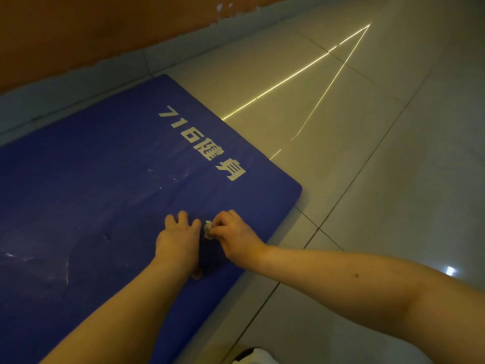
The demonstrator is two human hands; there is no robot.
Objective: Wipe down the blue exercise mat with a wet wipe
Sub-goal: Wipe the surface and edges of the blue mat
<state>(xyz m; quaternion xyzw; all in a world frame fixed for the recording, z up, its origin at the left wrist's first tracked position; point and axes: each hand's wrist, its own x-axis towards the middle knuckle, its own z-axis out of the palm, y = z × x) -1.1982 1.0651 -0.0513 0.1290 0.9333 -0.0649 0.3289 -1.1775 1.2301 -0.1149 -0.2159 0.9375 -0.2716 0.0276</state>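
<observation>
The blue exercise mat (105, 185) lies on the tiled floor, with white lettering printed along its right end. My left hand (178, 240) rests palm down on the mat near its front right corner, fingers spread. Just to its right, my right hand (231, 235) pinches a small crumpled white wet wipe (208, 228) against the mat surface. Most of the wipe is hidden under the fingers. Faint pale streaks and scuffs show on the mat to the left of the hands.
Grey glossy floor tiles (367, 179) spread to the right of the mat, crossed by thin bright light lines. An orange wall (78, 35) with a grey skirting runs along the mat's far side. A white object (254, 357) peeks in at the bottom edge.
</observation>
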